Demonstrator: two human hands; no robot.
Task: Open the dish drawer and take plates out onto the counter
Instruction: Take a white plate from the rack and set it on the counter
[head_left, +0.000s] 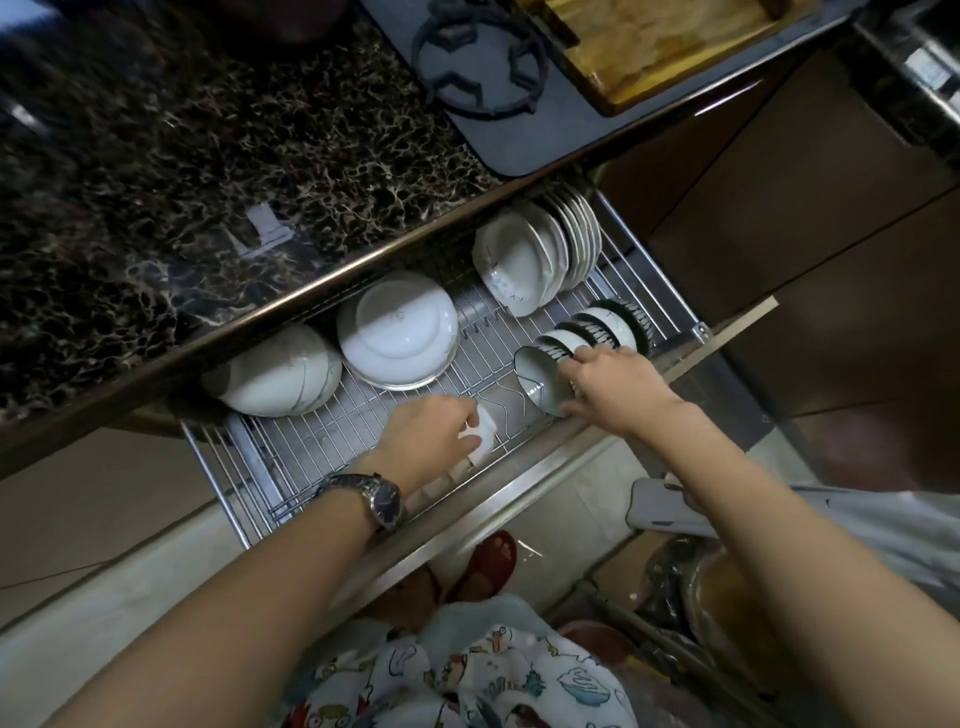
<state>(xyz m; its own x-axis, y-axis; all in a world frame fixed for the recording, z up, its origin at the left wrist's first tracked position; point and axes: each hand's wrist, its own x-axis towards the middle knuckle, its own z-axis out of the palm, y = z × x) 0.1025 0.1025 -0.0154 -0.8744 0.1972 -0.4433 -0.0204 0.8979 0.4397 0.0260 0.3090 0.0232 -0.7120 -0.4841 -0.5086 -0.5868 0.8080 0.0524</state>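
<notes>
Both bare forearms reach down from the lower edge of the frame into the pulled-out wire-rack dish drawer (322, 447) at centre. The left hand (426, 436), with a metal wristwatch (376, 501) on its wrist, is knuckles-up, its fingers curled round a small white cup (485, 434) near the drawer's front edge; most of the cup is hidden under the hand. The right hand (613, 387) lies palm-down at centre right, its fingers clamped on the rim of a tilted black-and-white striped bowl (540, 382), the nearest of a row of like bowls (608, 325) standing on edge. The white plates (563, 234) stand upright in the rack at the drawer's upper right corner, partly tucked under the dark marbled stone tabletop (182, 182) that fills the upper left. Stacked upturned white bowls (397, 330) and a further white stack (275, 371) sit along the drawer's back, the latter half hidden by the tabletop's lip. Bare wire rack lies between the two hands. The black stove grate (480, 62) at top is blurred.
</notes>
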